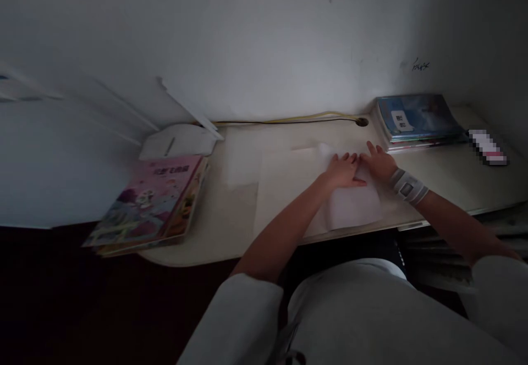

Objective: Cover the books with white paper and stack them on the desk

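Observation:
A white sheet of paper (pixel 350 208) lies on the pale desk (pixel 231 227) in front of me, its upper part folded over. My left hand (pixel 343 169) rests flat on the paper with fingers stretched out. Right beside it, almost touching, my right hand (pixel 377 162) also lies flat on the paper, fingers extended toward the wall. A light watch with a striped band (pixel 408 186) sits on my right wrist. Neither hand holds anything.
A stack of pink picture books (pixel 150 205) overhangs the desk's left edge. A white flat object (pixel 177 140) lies behind it. Blue books (pixel 418 120) are stacked at the back right. A cable (pixel 289 120) runs along the wall to a desk hole (pixel 362 122).

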### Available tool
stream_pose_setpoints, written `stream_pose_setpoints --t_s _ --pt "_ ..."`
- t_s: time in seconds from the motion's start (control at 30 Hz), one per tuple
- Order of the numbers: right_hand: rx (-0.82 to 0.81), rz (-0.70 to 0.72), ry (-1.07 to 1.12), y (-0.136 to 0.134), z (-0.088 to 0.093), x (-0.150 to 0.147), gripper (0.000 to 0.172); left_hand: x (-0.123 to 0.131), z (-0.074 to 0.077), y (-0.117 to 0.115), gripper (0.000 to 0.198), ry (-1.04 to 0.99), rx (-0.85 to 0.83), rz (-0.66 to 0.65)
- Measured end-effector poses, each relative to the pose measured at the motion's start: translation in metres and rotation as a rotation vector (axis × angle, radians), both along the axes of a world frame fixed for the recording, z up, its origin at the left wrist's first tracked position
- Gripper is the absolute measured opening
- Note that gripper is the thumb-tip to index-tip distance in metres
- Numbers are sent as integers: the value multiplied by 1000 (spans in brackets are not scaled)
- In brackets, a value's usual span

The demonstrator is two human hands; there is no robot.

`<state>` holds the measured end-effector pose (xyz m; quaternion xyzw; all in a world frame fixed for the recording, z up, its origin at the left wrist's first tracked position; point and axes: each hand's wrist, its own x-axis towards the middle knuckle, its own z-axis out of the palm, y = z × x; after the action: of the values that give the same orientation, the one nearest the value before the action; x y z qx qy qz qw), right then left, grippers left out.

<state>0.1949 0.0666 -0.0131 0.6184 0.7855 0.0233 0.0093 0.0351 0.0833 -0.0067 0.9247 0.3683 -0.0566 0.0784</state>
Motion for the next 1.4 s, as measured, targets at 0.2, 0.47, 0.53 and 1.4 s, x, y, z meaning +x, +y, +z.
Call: stream_pose_setpoints --t_s 0.2,0.47,0.53,1.4 --pt "33 163 -201 24 23 -4 41 -3 -1 -2 77 -25 40 -8" --pt "11 266 -307 53 31 -10 37 -4 -2 -3 80 -30 10 -32" --pt "3 284 -284 55 33 -10 35 -3 -2 -4 80 -24 -4 -27" --pt "54 461 169 -57 10 -32 67 -171 5 -51 46 -490 288 695"
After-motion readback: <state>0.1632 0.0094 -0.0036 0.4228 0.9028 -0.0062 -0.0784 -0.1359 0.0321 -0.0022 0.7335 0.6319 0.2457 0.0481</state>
